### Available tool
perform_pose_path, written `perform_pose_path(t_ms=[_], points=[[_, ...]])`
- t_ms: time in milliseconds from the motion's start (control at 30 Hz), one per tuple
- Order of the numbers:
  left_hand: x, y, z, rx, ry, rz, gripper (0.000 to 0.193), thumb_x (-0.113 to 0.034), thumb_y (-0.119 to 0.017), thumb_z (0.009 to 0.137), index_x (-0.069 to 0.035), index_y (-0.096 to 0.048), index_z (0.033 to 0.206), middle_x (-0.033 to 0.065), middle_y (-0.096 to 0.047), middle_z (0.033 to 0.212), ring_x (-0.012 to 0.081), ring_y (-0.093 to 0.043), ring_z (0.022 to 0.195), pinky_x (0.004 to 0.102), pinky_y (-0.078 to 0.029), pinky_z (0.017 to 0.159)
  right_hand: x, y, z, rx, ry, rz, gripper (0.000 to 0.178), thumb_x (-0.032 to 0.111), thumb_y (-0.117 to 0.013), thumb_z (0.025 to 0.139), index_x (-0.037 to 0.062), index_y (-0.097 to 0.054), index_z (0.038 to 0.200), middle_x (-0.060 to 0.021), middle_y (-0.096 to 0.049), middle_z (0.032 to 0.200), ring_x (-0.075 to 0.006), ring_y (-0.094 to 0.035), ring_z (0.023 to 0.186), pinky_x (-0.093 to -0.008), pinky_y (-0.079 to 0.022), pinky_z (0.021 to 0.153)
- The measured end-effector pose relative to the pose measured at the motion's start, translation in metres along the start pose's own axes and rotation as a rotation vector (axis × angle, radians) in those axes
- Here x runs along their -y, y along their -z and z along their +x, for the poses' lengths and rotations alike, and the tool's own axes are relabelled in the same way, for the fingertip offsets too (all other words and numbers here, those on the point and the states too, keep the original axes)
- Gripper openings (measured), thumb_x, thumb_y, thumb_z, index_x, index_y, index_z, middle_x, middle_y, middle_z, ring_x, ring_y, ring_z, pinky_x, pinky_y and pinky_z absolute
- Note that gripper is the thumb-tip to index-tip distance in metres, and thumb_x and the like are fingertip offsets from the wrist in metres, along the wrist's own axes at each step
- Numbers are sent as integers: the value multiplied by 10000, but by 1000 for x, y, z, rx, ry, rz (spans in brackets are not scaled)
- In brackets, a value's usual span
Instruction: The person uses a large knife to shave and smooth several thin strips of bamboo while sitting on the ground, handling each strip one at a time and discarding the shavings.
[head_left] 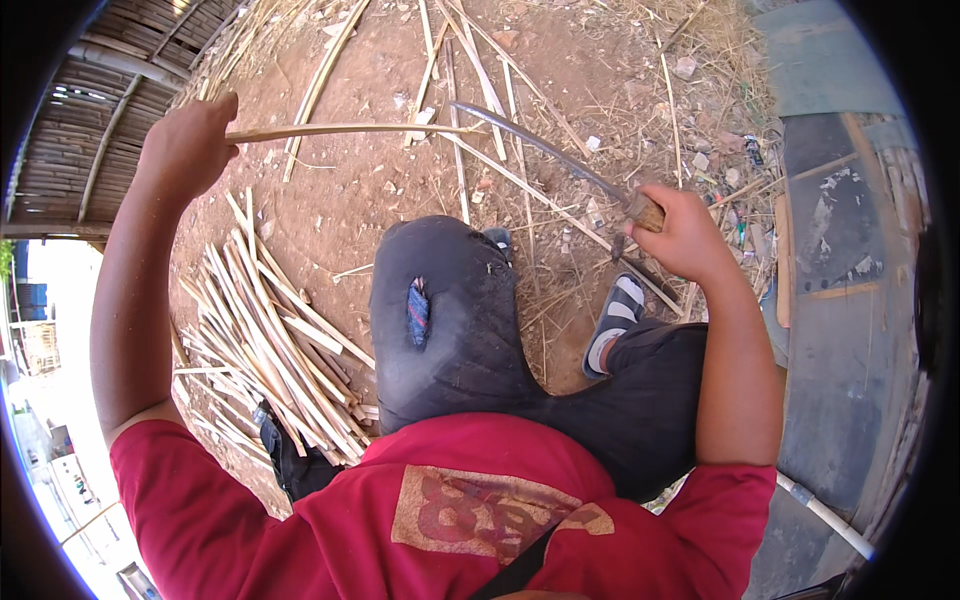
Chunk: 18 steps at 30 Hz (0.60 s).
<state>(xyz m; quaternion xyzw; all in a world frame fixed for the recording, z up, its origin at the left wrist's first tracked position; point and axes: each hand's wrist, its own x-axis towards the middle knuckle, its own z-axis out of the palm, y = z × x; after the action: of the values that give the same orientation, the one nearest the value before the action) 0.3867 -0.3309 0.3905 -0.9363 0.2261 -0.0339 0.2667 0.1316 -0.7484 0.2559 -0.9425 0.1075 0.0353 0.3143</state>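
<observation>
Well, from where I stand, both arms are stretched out ahead of the body, and the work sits between them. The left hand point(190, 145) is wrapped around one end of a thin strip point(340, 130), with the rest pointing across to the right, up off the ground point(320, 215) beyond the bent knee point(440, 300). The right hand point(685, 235) has a firm grip on the wooden handle of a long, curved knife point(550, 145), its blade reaching back to the left. Blade and strip come together near the strip's free end; whether they touch, I can't tell.

I'd judge the step in hand to be cutting or shaving that strip, somewhere around the far end, where a small sliver seems to stand off it. Next, a stroke would call for the left hand to hold the strip steady and level while the right sets the edge at a shallow angle and guides it away from the left fingers. The strip looks slim and springy, so too hard a bite might bend it or snap it.

Down beside the knee, on the left, lies a heaped pile point(270, 330) of similar strips. The sandalled foot point(617, 315) rests below the knife side.
</observation>
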Motion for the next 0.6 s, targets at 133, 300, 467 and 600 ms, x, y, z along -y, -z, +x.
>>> perform_pose_path(t_ms=[133,300,467,600], points=[[15,22,2,-244,-97,-198,319,-235,-812,852,-76,-637,1067,121,-727,917,289,-712,847,428,-547,749,1,0,1,35,-27,8,328,183,-761,792,8,-688,1060,-227,-695,881,-400,-672,830,-435,-515,756],[2,29,14,-426,-188,-560,336,-300,-834,848,-66,-676,1029,83,-749,906,181,-715,784,361,-560,735,-3,-4,-4,-1,-31,-6,347,188,-761,785,15,-695,1079,-223,-699,901,-391,-676,838,-434,-518,772],[-32,28,36,-633,84,-580,482,-484,-668,979,-84,-622,1243,104,-731,932,183,-728,766,291,-576,705,-5,-4,-7,-5,-32,9,372,192,-763,783,3,-690,1095,-226,-702,935,-384,-682,863,-435,-519,786],[-58,23,81,-977,-6,-1424,525,-370,-652,1019,-45,-439,1371,123,-635,1029,185,-659,879,347,-548,734,-26,-15,-3,-30,-18,53,418,209,-774,785,-22,-674,1119,-207,-714,980,-367,-692,899,-430,-524,815]])
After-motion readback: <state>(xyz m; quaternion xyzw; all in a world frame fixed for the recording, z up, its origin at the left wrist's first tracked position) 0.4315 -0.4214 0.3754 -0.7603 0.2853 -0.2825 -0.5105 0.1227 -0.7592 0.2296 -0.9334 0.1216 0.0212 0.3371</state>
